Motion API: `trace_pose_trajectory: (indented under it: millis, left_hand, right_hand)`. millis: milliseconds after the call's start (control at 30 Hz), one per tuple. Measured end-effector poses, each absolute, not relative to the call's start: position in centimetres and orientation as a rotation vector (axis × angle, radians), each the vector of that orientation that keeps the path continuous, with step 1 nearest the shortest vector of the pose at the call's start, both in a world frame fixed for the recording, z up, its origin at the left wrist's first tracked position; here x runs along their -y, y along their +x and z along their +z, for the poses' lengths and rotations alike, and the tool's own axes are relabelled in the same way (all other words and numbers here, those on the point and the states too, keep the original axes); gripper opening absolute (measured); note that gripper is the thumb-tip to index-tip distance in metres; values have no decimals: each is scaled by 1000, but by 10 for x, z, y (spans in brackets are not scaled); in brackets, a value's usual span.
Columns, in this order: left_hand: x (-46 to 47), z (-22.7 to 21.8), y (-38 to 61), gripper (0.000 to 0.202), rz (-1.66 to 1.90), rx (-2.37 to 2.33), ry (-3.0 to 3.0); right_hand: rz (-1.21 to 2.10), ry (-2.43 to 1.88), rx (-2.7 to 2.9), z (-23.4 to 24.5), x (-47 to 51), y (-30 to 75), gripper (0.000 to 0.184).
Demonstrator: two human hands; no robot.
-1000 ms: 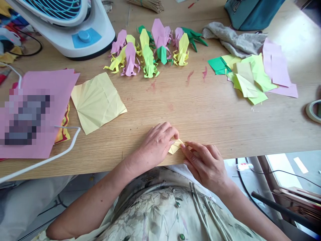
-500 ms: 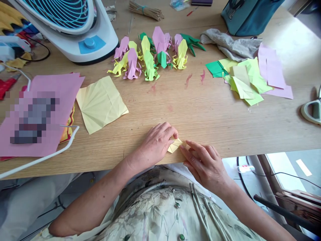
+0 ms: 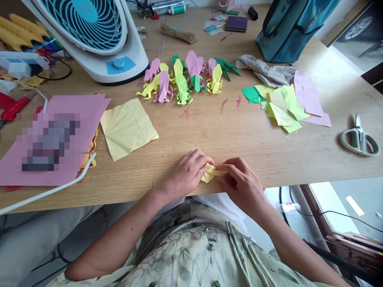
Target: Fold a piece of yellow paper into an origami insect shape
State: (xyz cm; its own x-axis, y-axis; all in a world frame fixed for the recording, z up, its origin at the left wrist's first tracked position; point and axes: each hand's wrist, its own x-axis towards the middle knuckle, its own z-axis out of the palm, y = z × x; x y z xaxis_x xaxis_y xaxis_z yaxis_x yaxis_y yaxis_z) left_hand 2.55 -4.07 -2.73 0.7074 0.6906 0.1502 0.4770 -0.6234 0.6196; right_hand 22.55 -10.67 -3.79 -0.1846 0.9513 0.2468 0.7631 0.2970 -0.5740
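Observation:
A small piece of folded yellow paper (image 3: 209, 174) lies at the table's front edge, between my two hands. My left hand (image 3: 191, 169) grips its left side, thumb and fingers closed on the paper. On the other side, my right hand (image 3: 239, 177) pinches a narrow flap that sticks out to the right. The fingers partly cover the folds. Left of my hands rests a creased sheet of yellow paper (image 3: 128, 129), opened flat. Farther back stand several folded paper figures (image 3: 181, 83) in pink, yellow and green.
A white fan (image 3: 119, 63) stands at the back left, near pink paper sheets (image 3: 74, 131) and a white cable (image 3: 60, 191). To the right are loose paper pieces (image 3: 281, 107), a grey cloth (image 3: 263, 69), scissors (image 3: 360, 139) and a teal bag (image 3: 284, 36).
My right fingers have closed on the paper's right flap, which now stretches out to the right. The view has tilted up a little and shifted, showing the whole scissors.

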Motion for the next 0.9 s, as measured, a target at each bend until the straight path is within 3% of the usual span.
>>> trace_pose_trajectory:
  millis: [400,567,733,900]
  left_hand:
    - [39,-30,27,12,593,-918,2295]
    - [39,-27,32,4,568,-960,2295]
    - [40,-24,33,16,572,-955,2301]
    - [41,-22,34,13,707,-1013,2174]
  right_hand:
    - [761,-1310,1799,-32,91,223,25]
    - [693,-1262,1664,-36,90,228,21]
    - [607,-1344,1625,-40,96,238,20]
    - [686,-1345,1694,-37,97,234,20]
